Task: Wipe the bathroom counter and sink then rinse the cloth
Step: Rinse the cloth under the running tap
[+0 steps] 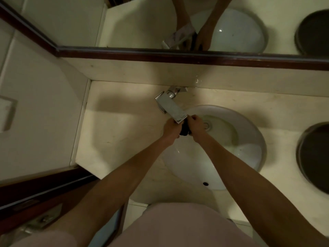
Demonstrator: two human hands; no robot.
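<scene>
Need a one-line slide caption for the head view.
Both hands, left hand and right hand, bunch a dark cloth under the chrome faucet over the white sink.

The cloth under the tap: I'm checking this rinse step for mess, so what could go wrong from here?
1. Both hands, left hand and right hand, bunch the dark cloth right at the faucet spout, near the sink rim, so water may splash onto the counter.
2. Knuckles could knock the spout's metal edge.
3. Murky water sits around the drain; it may re-soil the cloth.
</scene>
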